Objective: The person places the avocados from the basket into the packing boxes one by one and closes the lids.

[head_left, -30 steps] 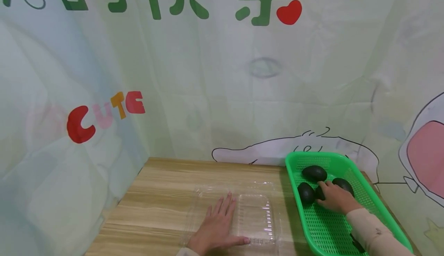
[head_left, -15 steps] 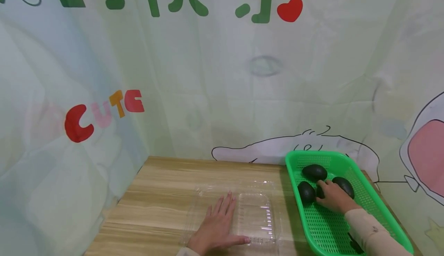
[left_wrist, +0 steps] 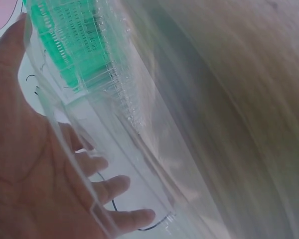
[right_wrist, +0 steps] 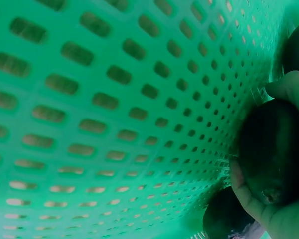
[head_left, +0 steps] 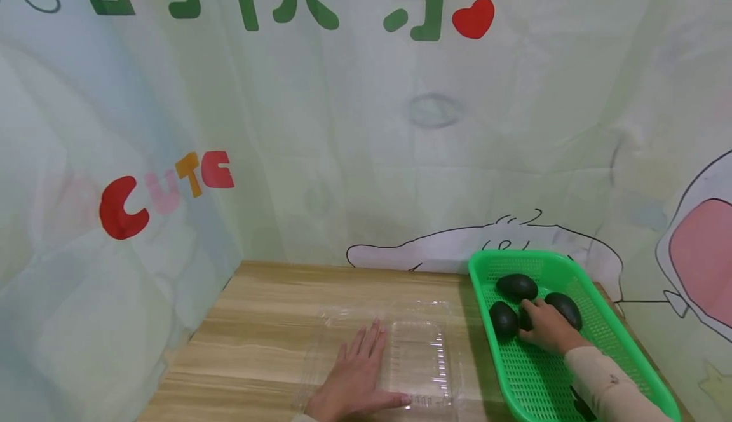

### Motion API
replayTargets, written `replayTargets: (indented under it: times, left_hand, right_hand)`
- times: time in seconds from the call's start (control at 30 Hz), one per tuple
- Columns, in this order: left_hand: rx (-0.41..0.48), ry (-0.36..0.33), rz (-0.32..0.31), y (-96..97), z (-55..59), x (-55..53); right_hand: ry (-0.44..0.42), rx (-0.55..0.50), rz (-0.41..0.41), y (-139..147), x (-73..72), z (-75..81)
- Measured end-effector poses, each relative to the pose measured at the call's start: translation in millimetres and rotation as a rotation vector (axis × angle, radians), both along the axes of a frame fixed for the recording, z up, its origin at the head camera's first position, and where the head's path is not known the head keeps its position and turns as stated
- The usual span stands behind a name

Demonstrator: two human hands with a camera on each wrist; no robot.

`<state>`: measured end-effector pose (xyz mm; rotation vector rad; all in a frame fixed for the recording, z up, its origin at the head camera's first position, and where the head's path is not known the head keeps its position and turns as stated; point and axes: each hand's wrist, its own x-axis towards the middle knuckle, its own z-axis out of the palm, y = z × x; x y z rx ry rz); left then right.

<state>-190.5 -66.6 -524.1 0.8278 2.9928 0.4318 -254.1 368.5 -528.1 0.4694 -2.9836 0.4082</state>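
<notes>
My left hand (head_left: pixel 356 374) lies on a clear plastic clamshell box (head_left: pixel 417 352) on the table, fingers straight and thumb spread out. In the left wrist view the palm and extended fingers (left_wrist: pixel 114 189) press against the see-through plastic. Inside a green perforated basket (head_left: pixel 532 371), my right hand (head_left: pixel 550 330) grips a dark avocado (right_wrist: pixel 271 144). The right wrist view has thumb and fingers curled around its sides, stem end showing. Three more dark avocados surround that hand: one behind (head_left: pixel 517 287), one to its left (head_left: pixel 504 321), one to its right (head_left: pixel 565 311).
The basket stands at the right edge of the wood-grain table (head_left: pixel 269 326). Another dark item (head_left: pixel 582 404) in the basket is partly covered by the right sleeve (head_left: pixel 612 384). A printed cloth backdrop (head_left: pixel 343 123) rises behind and beside the table.
The head view shifts slightly. Both hands keep their places, the left on the plastic box and the right around the avocado in the basket.
</notes>
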Motion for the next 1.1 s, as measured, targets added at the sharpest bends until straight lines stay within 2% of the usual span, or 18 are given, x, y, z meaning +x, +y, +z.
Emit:
replayTargets:
  times: [0.53, 0.77, 1.1]
  left_hand:
    - [0.017, -0.032, -0.002, 3.2, -0.4, 1.8]
    - [0.010, -0.034, 0.003, 3.6, -1.5, 1.3]
    - [0.016, -0.054, 0.000, 2.1, 0.9, 0.7]
  right_hand:
    - [-0.130, -0.013, -0.067, 0.1, 3.8, 11.5]
    - [-0.139, 0.002, -0.063, 0.1, 9.1, 16.9]
    - [-0.133, -0.017, -0.078, -2.7, 16.2, 33.9]
